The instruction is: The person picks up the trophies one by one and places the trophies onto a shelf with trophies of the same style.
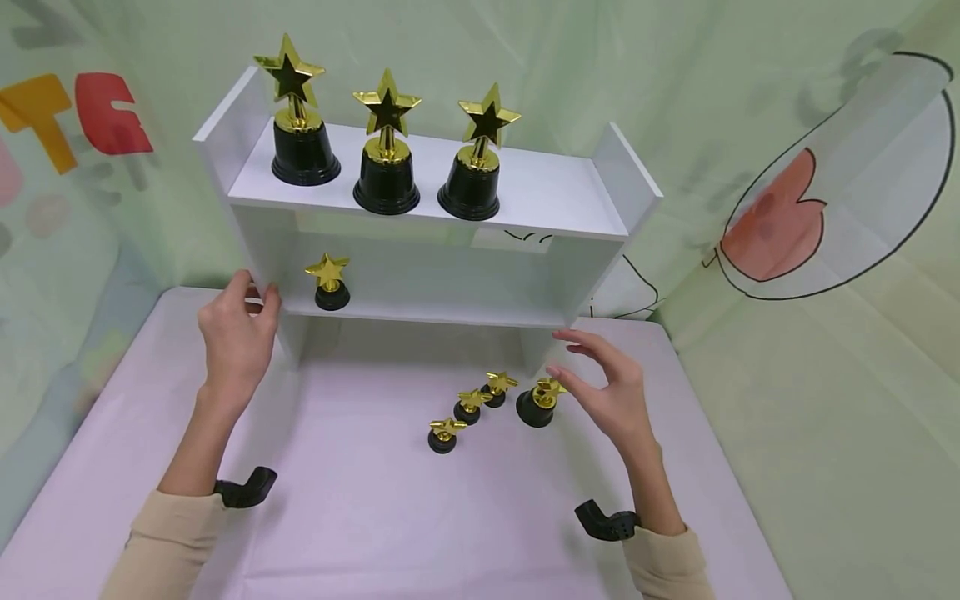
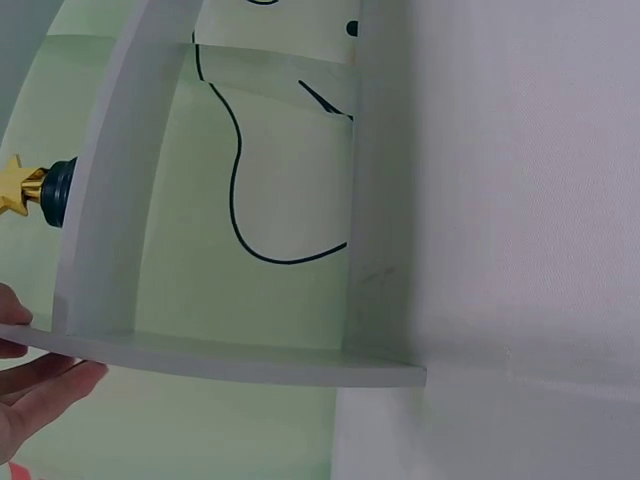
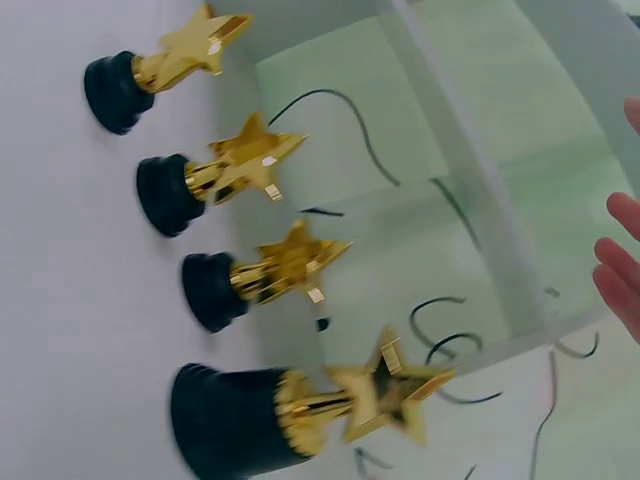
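Note:
A white two-tier shelf unit stands on the table. My left hand pinches the edge of its left side panel; in the left wrist view the panel passes between thumb and fingers. My right hand, fingers apart and holding nothing visible, is by the right side panel. Nearest to it is a larger black-based gold star trophy on the table. Beside that stand three small star trophies, lined up in the right wrist view with the larger trophy.
Three large star trophies stand on the top shelf. One small star trophy is at the left of the middle shelf. A white cloth covers the table. Printed pale green curtains hang behind and at the sides.

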Demonstrator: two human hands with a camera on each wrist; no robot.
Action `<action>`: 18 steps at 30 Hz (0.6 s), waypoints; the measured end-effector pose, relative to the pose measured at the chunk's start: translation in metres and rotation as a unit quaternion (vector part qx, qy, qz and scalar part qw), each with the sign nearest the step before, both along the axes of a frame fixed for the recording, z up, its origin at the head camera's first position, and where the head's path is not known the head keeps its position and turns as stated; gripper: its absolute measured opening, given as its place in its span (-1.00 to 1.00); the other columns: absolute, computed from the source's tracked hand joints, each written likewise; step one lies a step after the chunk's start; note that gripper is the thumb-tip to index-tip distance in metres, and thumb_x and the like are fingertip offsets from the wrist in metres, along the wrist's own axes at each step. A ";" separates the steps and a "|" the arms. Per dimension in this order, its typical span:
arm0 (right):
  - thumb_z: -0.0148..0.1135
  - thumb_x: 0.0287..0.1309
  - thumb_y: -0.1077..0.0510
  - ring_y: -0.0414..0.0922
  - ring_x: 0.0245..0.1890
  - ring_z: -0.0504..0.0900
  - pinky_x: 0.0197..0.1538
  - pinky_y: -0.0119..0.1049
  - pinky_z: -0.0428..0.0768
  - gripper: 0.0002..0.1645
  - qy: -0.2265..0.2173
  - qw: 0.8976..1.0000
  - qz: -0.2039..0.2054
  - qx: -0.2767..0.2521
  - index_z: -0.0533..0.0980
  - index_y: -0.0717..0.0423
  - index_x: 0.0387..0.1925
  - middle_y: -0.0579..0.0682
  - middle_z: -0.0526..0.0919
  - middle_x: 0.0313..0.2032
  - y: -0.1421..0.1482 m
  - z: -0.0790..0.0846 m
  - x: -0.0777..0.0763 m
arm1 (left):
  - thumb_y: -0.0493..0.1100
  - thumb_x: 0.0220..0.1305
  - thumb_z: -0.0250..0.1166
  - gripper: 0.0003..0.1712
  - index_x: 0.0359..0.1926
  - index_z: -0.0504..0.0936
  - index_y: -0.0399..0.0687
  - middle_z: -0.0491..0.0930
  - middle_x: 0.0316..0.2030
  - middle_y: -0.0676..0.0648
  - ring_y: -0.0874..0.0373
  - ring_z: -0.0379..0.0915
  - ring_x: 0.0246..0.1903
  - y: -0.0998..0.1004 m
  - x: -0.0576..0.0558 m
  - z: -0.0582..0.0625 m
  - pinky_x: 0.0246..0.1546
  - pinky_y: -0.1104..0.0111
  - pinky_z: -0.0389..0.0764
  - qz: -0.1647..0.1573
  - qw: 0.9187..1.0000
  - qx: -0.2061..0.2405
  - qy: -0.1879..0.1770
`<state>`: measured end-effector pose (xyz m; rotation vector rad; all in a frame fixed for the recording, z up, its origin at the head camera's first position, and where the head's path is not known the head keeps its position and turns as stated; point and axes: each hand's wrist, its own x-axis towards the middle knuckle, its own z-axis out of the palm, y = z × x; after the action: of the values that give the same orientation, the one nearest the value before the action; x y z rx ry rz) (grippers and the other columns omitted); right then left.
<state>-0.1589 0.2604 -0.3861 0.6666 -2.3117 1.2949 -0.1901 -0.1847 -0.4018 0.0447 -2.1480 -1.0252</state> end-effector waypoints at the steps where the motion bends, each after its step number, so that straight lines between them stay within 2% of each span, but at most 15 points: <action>1: 0.51 0.02 0.45 -0.39 0.10 0.65 0.25 -0.46 0.54 -0.38 -0.013 1.000 -0.006 -0.001 0.62 0.16 0.16 0.14 0.73 0.08 0.001 -0.004 0.001 | -0.34 0.40 0.23 -0.84 -0.27 0.54 -0.44 0.70 -0.34 -0.45 -0.34 0.71 -0.43 0.000 0.000 0.000 -0.33 0.94 0.18 0.000 1.000 0.000 0.000; 8: 0.45 0.19 0.31 -0.31 0.19 0.60 0.33 -0.51 0.45 -0.46 -0.113 0.993 -0.031 -0.032 0.59 0.08 0.22 0.09 0.69 0.17 0.011 -0.036 0.003 | -0.31 0.41 0.23 -0.82 -0.26 0.55 -0.43 0.70 -0.34 -0.45 -0.33 0.70 -0.43 -0.001 0.001 0.001 -0.34 0.94 0.17 0.002 1.000 0.001 -0.005; 14: 0.45 0.23 0.21 -0.19 0.22 0.60 0.31 -0.55 0.45 -0.44 -0.160 0.985 -0.053 -0.033 0.55 0.10 0.26 0.10 0.67 0.19 0.021 -0.066 -0.002 | -0.32 0.42 0.22 -0.83 -0.26 0.55 -0.44 0.70 -0.34 -0.45 -0.34 0.70 -0.42 -0.001 0.002 0.001 -0.34 0.94 0.17 0.002 1.000 0.001 -0.007; 18: 0.44 0.24 0.22 -0.15 0.20 0.61 0.31 -0.48 0.49 -0.40 -0.185 0.979 -0.053 -0.065 0.51 0.16 0.29 0.18 0.65 0.20 0.025 -0.080 -0.003 | -0.31 0.42 0.22 -0.81 -0.28 0.53 -0.44 0.70 -0.33 -0.46 -0.34 0.70 -0.42 -0.001 0.002 0.000 -0.34 0.94 0.17 0.002 1.000 0.000 -0.011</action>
<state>-0.1618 0.2859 -0.4658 0.2695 -2.4774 1.6153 -0.1885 -0.1854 -0.4017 0.0605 -2.1667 -1.0263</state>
